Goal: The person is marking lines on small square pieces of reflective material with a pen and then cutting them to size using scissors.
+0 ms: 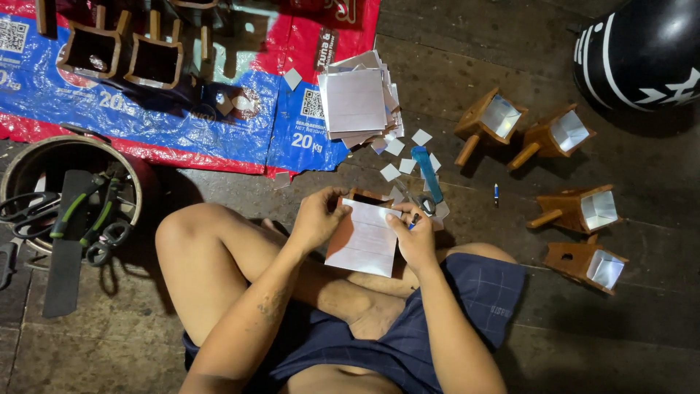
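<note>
Marking step: left hand grasps the white sheet over the lap against a wooden box, right hand clenched on a pen; next calls for a steady line.

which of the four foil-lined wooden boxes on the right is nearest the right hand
The lowest wooden box, close to the knee. It lies nearer the right hand than the middle box or the two upper boxes.
</note>
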